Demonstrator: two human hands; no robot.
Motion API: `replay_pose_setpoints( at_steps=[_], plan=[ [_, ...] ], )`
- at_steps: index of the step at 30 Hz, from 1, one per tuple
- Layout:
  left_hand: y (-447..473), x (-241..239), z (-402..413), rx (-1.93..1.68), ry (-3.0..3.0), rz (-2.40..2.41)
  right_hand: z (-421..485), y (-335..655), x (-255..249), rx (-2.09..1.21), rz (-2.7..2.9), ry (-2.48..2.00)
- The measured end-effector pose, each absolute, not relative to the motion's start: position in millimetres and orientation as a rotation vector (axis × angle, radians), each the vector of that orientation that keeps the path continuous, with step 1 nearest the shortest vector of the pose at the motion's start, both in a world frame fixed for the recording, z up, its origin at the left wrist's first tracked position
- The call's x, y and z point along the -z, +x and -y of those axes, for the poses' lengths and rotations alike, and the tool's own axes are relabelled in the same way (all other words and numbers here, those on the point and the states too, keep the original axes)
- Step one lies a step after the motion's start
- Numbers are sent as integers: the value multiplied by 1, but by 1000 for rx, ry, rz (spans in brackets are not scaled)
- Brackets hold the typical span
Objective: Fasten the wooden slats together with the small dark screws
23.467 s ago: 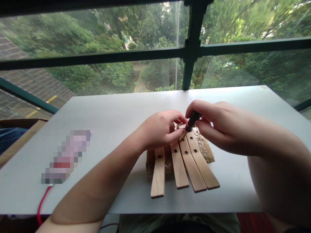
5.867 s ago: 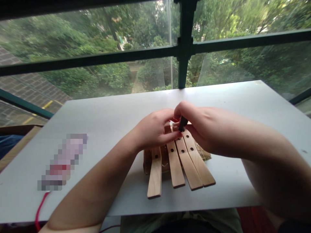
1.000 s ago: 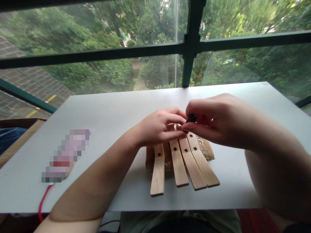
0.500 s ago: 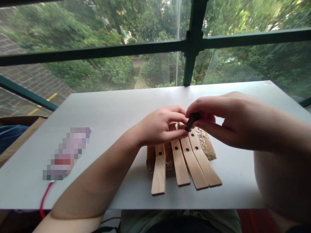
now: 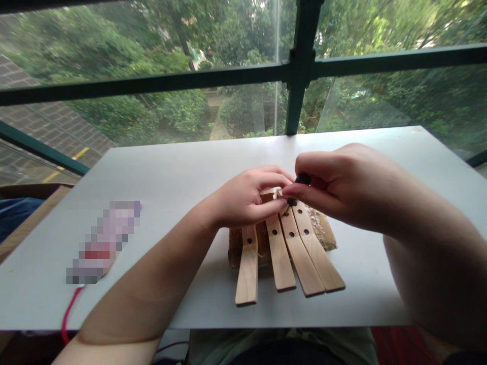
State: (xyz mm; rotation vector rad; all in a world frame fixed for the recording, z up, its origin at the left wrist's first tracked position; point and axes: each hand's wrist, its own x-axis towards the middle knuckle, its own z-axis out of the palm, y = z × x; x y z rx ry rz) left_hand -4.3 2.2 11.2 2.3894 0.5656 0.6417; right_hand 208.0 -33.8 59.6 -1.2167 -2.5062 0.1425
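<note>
In the head view, several pale wooden slats (image 5: pixel 282 263), with dark screws in them, lie across a brown block (image 5: pixel 321 227) speckled with white. My left hand (image 5: pixel 249 196) rests over their upper ends, its thumb in front and its fingers over the far side; parts of the slats are hidden beneath it. My right hand (image 5: pixel 327 177) is closed on a short black screwdriver (image 5: pixel 303 179). The tool's lower end points down at a screw on a middle slat, close to my left thumb and forefinger.
Both arms rest over a white table (image 5: pixel 160 172). On its left lies a blurred-out flat object (image 5: pixel 106 238) with a red cord (image 5: pixel 71 309). A cardboard box (image 5: pixel 41 218) stands beyond the left edge. Behind the table is a window with a dark green frame (image 5: pixel 236 75).
My right hand has turned and shifted its grip on the screwdriver, with the fingers more tightly curled. My left hand and the slats stay nearly in place.
</note>
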Motion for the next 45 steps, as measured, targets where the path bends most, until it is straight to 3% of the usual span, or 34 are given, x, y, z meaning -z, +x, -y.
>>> replay_pose_setpoints(
  at_steps=[14,20,27,34,45],
  plan=[
    [-2,-10,-1,-696,2356,-611,35,202,-54,-12,2483,-1351],
    [-4,-9,-3,-676,2373,-622,35,219,-61,-264,2565,-928],
    [-8,-10,-3,-610,2400,-591,31,227,-61,-329,2564,-663],
    [-8,-11,-1,-638,2368,-595,31,226,-64,-100,2545,-815],
    [-2,-7,1,-690,2427,-743,34,212,-56,-261,2505,-996]
  ],
)
